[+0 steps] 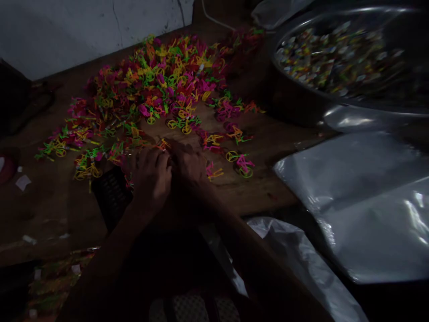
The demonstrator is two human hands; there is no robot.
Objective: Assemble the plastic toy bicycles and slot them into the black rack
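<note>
My left hand (pixel 152 172) and my right hand (pixel 191 162) meet at the near edge of a heap of small plastic toy bicycles (pixel 154 80). An orange toy bicycle part (pixel 163 144) shows at the curled fingertips of my left hand. The fingers of my right hand are bent in close beside it; what they pinch is hidden behind the hand and in shadow. Under my left wrist lies a dark object with a grid of slots (pixel 114 192). A loose pink, yellow and green toy bicycle (pixel 244 165) rests to the right.
At the upper right stands a large metal basin (pixel 301 91) of small colourful pieces. Clear plastic sheets or bags (pixel 362 201) lie on the right, with another plastic bag (pixel 284 250) below. A wall (pixel 83 31) borders the wooden table (pixel 261 192) behind. White scraps (pixel 23 182) lie left.
</note>
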